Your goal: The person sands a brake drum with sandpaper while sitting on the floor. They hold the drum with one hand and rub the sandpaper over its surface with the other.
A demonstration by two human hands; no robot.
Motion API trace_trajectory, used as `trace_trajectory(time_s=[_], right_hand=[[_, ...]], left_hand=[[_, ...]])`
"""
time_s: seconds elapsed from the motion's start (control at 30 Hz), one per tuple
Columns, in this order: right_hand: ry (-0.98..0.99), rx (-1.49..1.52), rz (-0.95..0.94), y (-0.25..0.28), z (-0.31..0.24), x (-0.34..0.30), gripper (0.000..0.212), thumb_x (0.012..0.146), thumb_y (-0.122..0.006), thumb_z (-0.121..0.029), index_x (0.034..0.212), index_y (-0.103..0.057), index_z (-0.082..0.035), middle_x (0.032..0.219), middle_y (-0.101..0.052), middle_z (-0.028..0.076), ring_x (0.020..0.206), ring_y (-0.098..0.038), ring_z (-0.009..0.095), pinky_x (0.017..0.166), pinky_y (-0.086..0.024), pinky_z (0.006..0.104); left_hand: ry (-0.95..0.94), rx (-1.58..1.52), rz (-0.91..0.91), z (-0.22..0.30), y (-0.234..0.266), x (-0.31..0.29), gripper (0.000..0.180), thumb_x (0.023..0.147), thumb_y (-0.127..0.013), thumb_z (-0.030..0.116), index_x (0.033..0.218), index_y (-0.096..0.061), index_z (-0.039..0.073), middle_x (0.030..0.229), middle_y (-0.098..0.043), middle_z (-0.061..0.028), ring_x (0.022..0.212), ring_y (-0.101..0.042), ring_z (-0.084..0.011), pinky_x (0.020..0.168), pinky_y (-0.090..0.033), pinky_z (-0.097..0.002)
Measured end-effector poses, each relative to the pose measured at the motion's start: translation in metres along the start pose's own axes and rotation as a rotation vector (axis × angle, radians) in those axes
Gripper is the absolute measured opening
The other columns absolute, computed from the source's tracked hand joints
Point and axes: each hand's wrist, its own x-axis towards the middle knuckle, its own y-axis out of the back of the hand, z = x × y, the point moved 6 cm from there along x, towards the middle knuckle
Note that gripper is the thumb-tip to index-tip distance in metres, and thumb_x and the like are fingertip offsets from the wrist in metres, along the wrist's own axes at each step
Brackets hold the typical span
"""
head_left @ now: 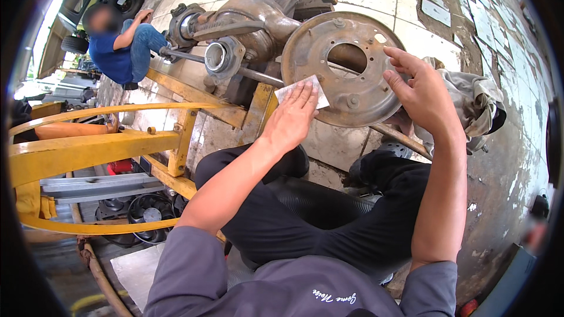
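Pale sheet (322,95) lay flat on the lower-left face of the rusty round plate (318,53), under the left hand (293,114), fingers straight; right hand (424,91) was open, fingers slightly bent, by the plate's right rim, contact unclear. Axle housing (252,13) sat left of and behind the plate, crumpled beige cloth (467,91) right, yellow metal frame (100,154) left, co-worker (111,56) well apart, farther back-left.

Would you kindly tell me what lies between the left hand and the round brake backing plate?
A pale sheet, under the left hand's fingers, against the brake backing plate, in the head view.
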Motion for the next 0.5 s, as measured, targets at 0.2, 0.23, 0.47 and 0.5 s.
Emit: trace_trajectory(time_s=[0.2,0.23,0.47,0.5], right_hand=[[0.090,-0.059,0.015,-0.004,-0.002,0.001,0.040,0.093,-0.065,-0.019,0.130,-0.062,-0.004,0.121,-0.066,0.024,0.114,-0.064,0.035,0.097,-0.049,0.0412],[0.095,-0.058,0.015,-0.006,-0.001,0.001,0.040,0.092,-0.065,-0.019,0.130,-0.063,-0.004,0.121,-0.066,0.025,0.114,-0.064,0.036,0.097,-0.049,0.0412],[0.092,-0.063,0.002,-0.010,0.000,0.002,0.039,0.092,-0.065,-0.019,0.127,-0.063,-0.002,0.120,-0.067,0.024,0.113,-0.064,0.036,0.097,-0.049,0.0414],[0.098,-0.064,0.003,-0.009,0.000,0.002,0.039,0.092,-0.065,-0.020,0.127,-0.063,-0.002,0.119,-0.067,0.024,0.113,-0.064,0.037,0.097,-0.049,0.0415]], left_hand=[[0.087,0.053,0.082,-0.020,-0.007,0.003,0.048,0.096,-0.058,0.015,0.137,-0.049,-0.007,0.143,-0.050,-0.0267,0.137,-0.045,-0.0382,0.116,-0.034,-0.0452],[0.038,0.009,0.053,-0.009,-0.005,-0.002,0.047,0.096,-0.057,0.015,0.137,-0.049,-0.008,0.143,-0.050,-0.0269,0.137,-0.045,-0.0383,0.116,-0.034,-0.0452],[-0.035,-0.070,0.027,0.009,-0.003,-0.007,0.045,0.094,-0.059,0.012,0.134,-0.052,-0.008,0.143,-0.050,-0.0276,0.137,-0.045,-0.0386,0.117,-0.033,-0.0466],[0.006,-0.064,0.045,0.004,-0.001,-0.005,0.045,0.094,-0.059,0.013,0.134,-0.053,-0.007,0.142,-0.050,-0.0271,0.137,-0.045,-0.0382,0.116,-0.034,-0.0470]])
